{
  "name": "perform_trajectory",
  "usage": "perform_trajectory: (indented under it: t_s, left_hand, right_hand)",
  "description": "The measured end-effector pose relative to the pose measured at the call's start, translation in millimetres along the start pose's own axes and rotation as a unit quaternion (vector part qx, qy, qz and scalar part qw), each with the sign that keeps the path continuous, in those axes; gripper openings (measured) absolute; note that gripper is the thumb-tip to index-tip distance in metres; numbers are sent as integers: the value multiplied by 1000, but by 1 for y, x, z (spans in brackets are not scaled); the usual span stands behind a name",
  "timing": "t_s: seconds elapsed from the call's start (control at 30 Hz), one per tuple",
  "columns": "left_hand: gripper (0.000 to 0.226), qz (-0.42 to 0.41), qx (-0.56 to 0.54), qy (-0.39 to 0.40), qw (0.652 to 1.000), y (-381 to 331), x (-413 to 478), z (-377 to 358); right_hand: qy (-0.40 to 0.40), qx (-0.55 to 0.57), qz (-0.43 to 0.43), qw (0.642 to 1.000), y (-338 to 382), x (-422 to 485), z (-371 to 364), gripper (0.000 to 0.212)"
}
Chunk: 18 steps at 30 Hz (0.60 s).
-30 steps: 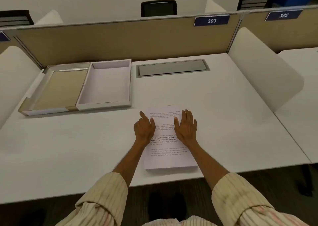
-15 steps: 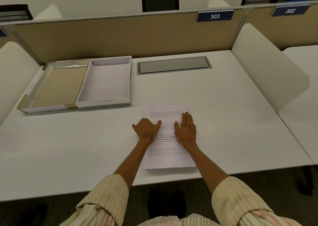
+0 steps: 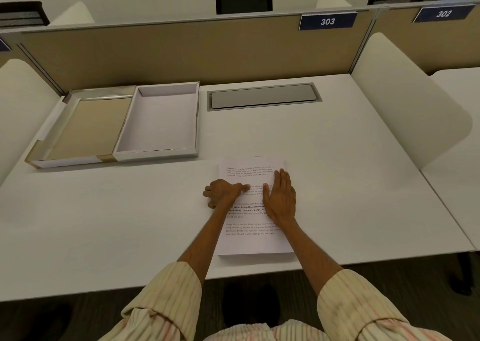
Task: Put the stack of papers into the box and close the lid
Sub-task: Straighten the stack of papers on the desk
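A stack of papers (image 3: 255,242) with printed text lies on the white desk (image 3: 363,190) near its front edge. My left hand (image 3: 223,194) is at the stack's left edge, thumb on top and fingers curled down at the edge. My right hand (image 3: 280,198) lies flat on the sheets, fingers spread. The box (image 3: 155,156) stands open at the back left, a white shallow tray with nothing in it. Its lid (image 3: 88,130), tan inside, lies flat to the left of the tray and is joined to it.
A grey cable cover (image 3: 263,97) is set into the desk behind the papers. A tan partition (image 3: 181,52) closes the back. White curved dividers stand at the right (image 3: 405,102) and left (image 3: 20,107).
My left hand has slid left from the top of the sheet to the stack's left edge and curled its fingers there. The right hand has stayed flat on the paper.
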<state>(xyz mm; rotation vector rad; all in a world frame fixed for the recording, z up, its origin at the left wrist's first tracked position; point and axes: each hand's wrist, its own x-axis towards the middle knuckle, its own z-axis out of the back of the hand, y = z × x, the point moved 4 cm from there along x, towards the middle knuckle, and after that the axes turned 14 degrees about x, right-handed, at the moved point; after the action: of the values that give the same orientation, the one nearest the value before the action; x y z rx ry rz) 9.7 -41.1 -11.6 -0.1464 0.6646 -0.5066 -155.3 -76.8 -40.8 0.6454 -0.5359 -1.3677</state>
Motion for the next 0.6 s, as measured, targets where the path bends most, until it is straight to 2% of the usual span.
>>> perform_trajectory:
  t_s: [0.17, 0.47, 0.6]
  left_hand:
    - [97, -9, -18, 8, 1000, -2, -3, 3]
    - [79, -26, -42, 50, 998, 1, -2, 6]
    - [84, 5, -36, 50, 998, 1, -2, 5]
  right_hand:
    - [-7, -3, 5, 1000, 0, 0, 0, 60]
    - [-2, 15, -3, 1000, 2, -2, 1, 60]
    - [0, 21, -8, 1000, 2, -1, 2, 60]
